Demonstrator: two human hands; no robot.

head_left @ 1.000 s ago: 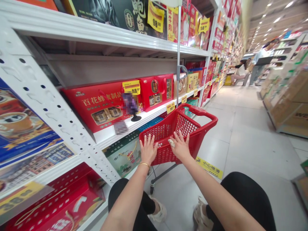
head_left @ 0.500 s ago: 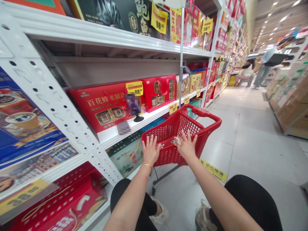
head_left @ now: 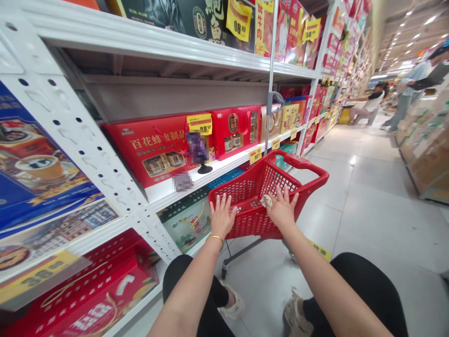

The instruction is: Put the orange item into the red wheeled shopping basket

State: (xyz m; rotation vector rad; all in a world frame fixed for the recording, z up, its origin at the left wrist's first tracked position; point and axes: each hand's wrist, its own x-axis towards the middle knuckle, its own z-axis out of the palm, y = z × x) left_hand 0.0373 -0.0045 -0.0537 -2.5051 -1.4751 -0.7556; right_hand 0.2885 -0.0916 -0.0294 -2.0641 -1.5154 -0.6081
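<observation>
A small red plastic shopping cart (head_left: 242,224) stands beside the shelf, its basket wall full of holes. My left hand (head_left: 223,215), with a gold bangle at the wrist, lies over the cart's near rim on the left, fingers spread. Over the right part of the same side is my right hand (head_left: 283,209). Its fingers are stretched out, and a small crumpled pale cloth (head_left: 267,201) is tucked at its thumb. The inside of the basket shows only in part. On the shelf lip stand a blurred purple item on a black round base (head_left: 205,169) and a blurred greyish item (head_left: 183,181).
A white metal shelf (head_left: 115,187) on the left holds red gift boxes (head_left: 154,150) with yellow price tags. A thin pole (head_left: 272,70) rises behind the cart. Down the aisle, one person sits (head_left: 372,105) and another stands (head_left: 417,84). Stacked cartons (head_left: 424,154) line the right.
The view has shifted slightly, and the cart with both hands sits a little farther right. The cart now covers more of the yellow floor sign, along with my right arm.
</observation>
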